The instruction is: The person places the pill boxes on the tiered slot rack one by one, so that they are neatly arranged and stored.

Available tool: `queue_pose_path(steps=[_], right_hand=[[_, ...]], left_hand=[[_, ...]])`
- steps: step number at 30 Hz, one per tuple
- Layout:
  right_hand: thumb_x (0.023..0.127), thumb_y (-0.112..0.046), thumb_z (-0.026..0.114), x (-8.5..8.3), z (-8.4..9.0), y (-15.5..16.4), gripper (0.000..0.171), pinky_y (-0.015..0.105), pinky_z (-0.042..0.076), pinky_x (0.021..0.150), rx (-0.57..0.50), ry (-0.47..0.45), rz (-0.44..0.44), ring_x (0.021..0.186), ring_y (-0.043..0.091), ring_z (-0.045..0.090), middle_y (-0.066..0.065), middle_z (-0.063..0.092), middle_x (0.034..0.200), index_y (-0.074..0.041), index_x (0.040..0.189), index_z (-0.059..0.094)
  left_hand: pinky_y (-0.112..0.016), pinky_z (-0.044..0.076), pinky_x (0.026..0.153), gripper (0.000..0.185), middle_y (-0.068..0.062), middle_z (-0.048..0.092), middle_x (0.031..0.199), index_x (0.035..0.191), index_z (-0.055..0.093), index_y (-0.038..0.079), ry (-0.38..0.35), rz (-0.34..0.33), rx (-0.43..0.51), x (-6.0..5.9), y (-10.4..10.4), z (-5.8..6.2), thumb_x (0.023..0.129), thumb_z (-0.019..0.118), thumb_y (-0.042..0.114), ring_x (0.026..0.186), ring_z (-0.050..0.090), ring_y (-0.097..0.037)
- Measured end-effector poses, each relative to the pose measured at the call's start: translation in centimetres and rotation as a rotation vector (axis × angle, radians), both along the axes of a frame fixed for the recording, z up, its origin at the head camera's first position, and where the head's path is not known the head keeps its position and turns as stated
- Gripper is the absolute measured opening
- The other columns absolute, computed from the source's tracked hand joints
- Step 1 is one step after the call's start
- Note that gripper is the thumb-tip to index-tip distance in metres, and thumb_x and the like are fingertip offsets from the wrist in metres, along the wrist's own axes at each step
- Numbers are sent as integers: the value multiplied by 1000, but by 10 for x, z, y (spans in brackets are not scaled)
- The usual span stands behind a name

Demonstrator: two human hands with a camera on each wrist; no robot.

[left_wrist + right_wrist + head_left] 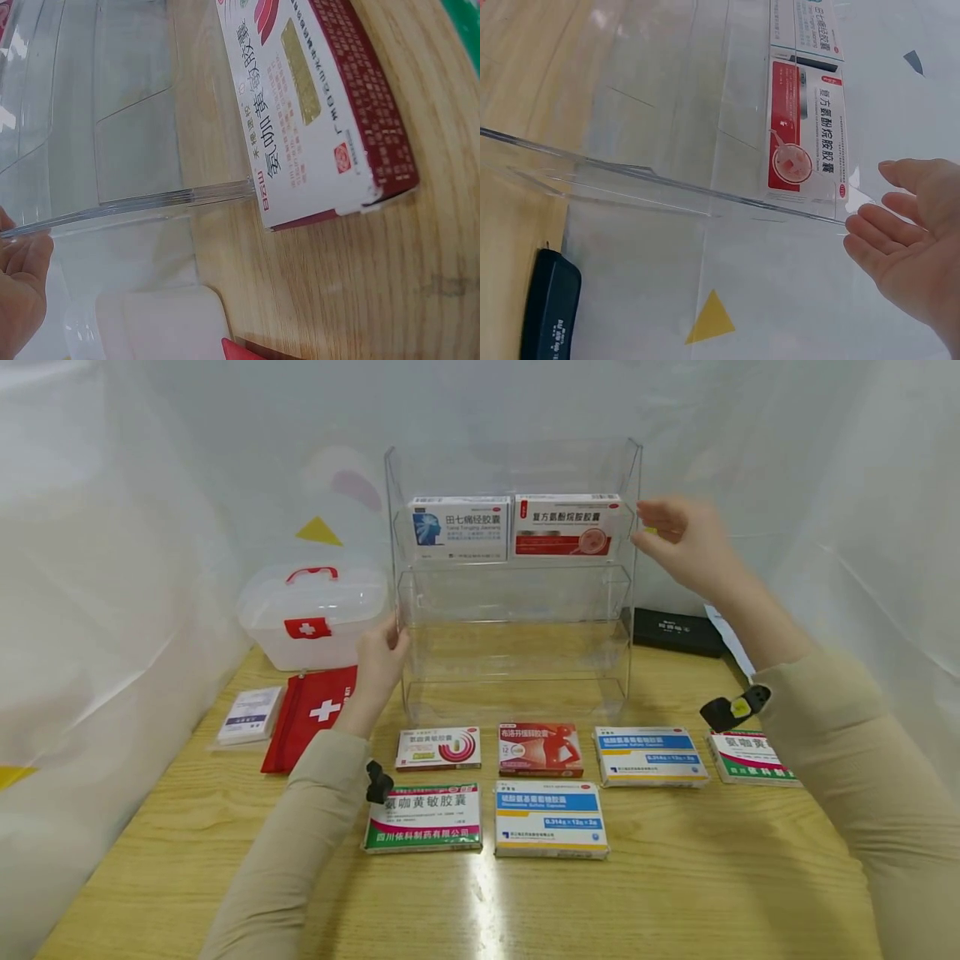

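A clear acrylic display rack (517,597) with stepped tiers stands upright on the table. Its upper tier holds a white-and-blue medicine box (461,529) beside a white-and-red medicine box (567,527). My left hand (381,664) grips the rack's left side edge; in the left wrist view that hand (22,289) has its fingers at the thin clear edge. At the upper right side of the rack is my right hand (686,539), holding nothing. In the right wrist view this hand (919,232) has loosely extended fingers, the fingertips right by the rack's edge near the white-and-red box.
Several medicine boxes lie in two rows before the rack, among them a red box (540,749) and a blue-and-white box (552,820). Left stand a white first-aid case (315,610), a red pouch (311,718) and a small white packet (251,714). A black case (675,632) lies behind right.
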State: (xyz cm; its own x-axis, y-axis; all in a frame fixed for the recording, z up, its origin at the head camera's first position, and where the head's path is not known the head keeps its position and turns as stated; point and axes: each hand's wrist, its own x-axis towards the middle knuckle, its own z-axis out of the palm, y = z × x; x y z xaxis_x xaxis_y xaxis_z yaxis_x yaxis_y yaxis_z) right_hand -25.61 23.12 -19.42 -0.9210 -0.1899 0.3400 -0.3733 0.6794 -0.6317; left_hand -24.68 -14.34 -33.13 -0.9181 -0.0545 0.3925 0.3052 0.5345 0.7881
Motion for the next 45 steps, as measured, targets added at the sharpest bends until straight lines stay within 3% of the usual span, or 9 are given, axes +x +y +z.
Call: queue_pose_path(steps=[4, 8, 11, 14, 17, 22, 28, 35, 45], right_hand=[[95, -26, 54, 24, -16, 13, 54, 48, 36, 108, 1, -25, 32, 131, 37, 41, 21, 43, 143, -4, 142, 39], [94, -28, 56, 46, -31, 24, 54, 19, 45, 99, 10, -31, 40, 126, 33, 48, 19, 48, 140, -9, 141, 42], [93, -26, 58, 59, -43, 27, 53, 1, 42, 84, -23, -43, 46, 120, 10, 54, 19, 50, 138, -10, 141, 42], [93, -24, 58, 74, -55, 26, 54, -1, 41, 81, -66, -90, 60, 110, -9, 51, 19, 49, 139, -10, 141, 41], [93, -25, 58, 90, -68, 21, 54, 0, 42, 82, -83, -151, 64, 112, -8, 49, 16, 48, 140, -12, 142, 39], [92, -19, 59, 116, -90, 13, 56, 3, 42, 88, -121, -192, 139, 122, 8, 51, 19, 48, 139, -8, 142, 38], [88, -14, 65, 141, -118, 1, 57, 10, 43, 96, -144, -256, 238, 124, 18, 51, 21, 49, 137, -1, 138, 41], [86, -16, 67, 159, -143, -7, 58, 42, 45, 99, -124, -340, 286, 123, 38, 49, 24, 49, 135, 2, 135, 42], [83, -25, 70, 173, -162, -16, 68, 52, 42, 100, -75, -469, 317, 123, 44, 47, 29, 46, 135, 9, 134, 40]], left_hand=[[-40, 51, 94, 40, -17, 57, 131, 136, 50, 7, -6, 1, -4, 0, 1, 0, 95, 51, 10, 115, 59, -30], [-40, 52, 93, 40, -17, 57, 131, 135, 50, 7, -6, 0, -10, 0, 2, 0, 95, 50, 10, 112, 61, -30], [-40, 52, 94, 41, -17, 55, 133, 137, 49, 7, -7, -3, -11, 0, 2, 0, 96, 50, 11, 114, 60, -29], [-40, 51, 94, 42, -16, 55, 134, 137, 48, 7, -10, 1, -12, 0, 1, -1, 95, 50, 11, 115, 59, -29], [-41, 54, 90, 41, -19, 58, 129, 136, 49, 5, 7, 12, -21, -1, 1, -2, 95, 49, 9, 106, 62, -29], [-42, 56, 81, 41, -22, 60, 123, 134, 51, 1, 39, 26, -38, -4, 0, -3, 93, 50, 5, 88, 61, -28], [-42, 54, 88, 42, -21, 57, 128, 135, 49, 2, 25, 25, -32, -5, 0, -3, 93, 51, 4, 96, 62, -28], [-41, 52, 92, 42, -18, 56, 130, 135, 49, 3, 28, 19, -24, -5, 0, -4, 93, 52, 4, 108, 62, -29], [-41, 51, 93, 42, -19, 54, 132, 136, 48, 2, 13, 12, -14, -2, 1, -1, 94, 51, 5, 112, 60, -30]])
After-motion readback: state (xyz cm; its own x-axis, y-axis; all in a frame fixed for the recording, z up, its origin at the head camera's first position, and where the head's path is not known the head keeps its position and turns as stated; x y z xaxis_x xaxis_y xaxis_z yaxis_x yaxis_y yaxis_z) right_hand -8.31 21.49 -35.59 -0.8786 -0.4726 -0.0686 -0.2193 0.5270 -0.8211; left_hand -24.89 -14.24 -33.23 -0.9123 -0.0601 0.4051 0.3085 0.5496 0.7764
